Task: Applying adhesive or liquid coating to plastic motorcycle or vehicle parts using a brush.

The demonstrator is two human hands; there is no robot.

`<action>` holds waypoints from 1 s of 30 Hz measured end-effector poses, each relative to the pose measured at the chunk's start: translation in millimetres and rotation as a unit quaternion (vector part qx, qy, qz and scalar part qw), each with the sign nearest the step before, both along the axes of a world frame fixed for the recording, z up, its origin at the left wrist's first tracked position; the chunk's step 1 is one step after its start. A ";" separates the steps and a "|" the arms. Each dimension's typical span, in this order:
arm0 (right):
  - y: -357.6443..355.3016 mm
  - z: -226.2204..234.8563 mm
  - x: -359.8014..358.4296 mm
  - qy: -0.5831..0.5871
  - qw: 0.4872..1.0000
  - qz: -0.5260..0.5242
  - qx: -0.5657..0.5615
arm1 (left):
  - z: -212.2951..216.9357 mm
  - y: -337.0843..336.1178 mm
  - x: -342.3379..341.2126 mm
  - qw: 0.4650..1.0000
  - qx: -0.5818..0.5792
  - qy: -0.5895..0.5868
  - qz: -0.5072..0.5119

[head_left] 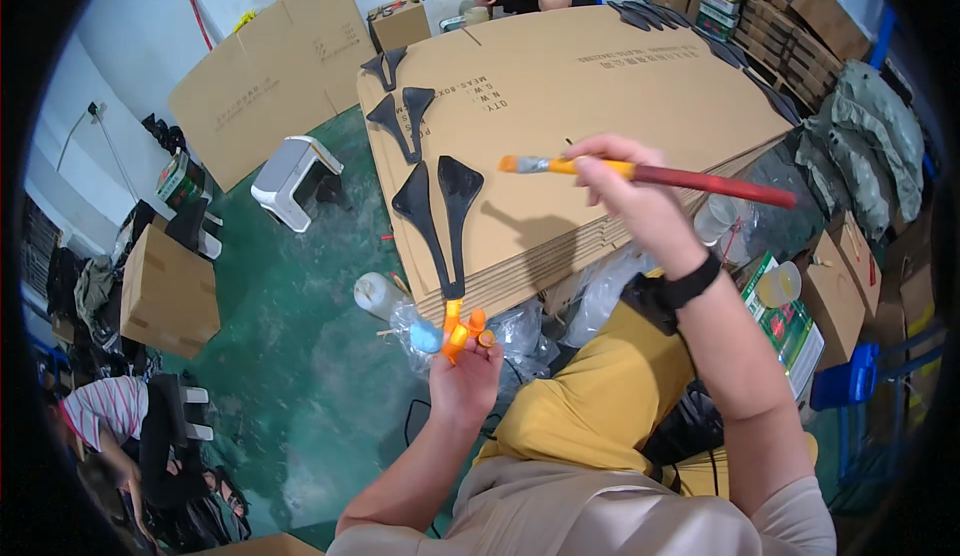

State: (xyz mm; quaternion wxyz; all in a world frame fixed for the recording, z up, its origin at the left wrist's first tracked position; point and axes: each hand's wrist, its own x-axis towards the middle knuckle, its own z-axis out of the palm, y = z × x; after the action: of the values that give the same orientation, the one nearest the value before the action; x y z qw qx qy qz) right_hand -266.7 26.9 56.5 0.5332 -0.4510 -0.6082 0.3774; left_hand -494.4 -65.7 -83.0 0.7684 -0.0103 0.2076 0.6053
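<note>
My left hand point(466, 366), wearing orange finger covers, holds the narrow end of a black forked part point(440, 206) that rests on a stack of flat cardboard sheets point(590, 86). My right hand point(625, 181) grips a paintbrush point(660, 173) with a red and orange handle, held level above the cardboard. Its orange bristle tip points left, just right of the black part. Two more black forked parts point(402, 121) lie farther back on the cardboard.
A white plastic bottle point(378, 294) and clear plastic bags lie on the green floor by the stack. A white stool point(292, 178), cardboard boxes point(168, 294) and leaning cardboard sheets stand left. One person sits far back, another crouches lower left. Cans and boxes sit right.
</note>
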 end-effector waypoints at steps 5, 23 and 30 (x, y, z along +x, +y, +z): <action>50.1 -46.1 -35.8 -0.067 0.998 -0.011 0.018 | -9.4 -1.9 -3.3 0.997 0.042 -0.065 -0.022; 76.1 -72.1 -71.2 -0.110 0.993 -0.047 0.004 | -14.3 -7.5 1.1 0.995 0.053 -0.063 -0.051; 78.0 -78.4 -73.7 -0.110 0.993 -0.045 0.006 | -18.5 -8.5 5.1 0.996 0.000 -0.043 -0.073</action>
State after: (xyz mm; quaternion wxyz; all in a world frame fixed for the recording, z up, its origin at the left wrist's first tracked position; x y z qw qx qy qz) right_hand -340.3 104.8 -21.9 0.4818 -0.5135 -0.6447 0.2976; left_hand -489.3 -74.2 -101.5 0.8189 -0.0206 0.1748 0.5463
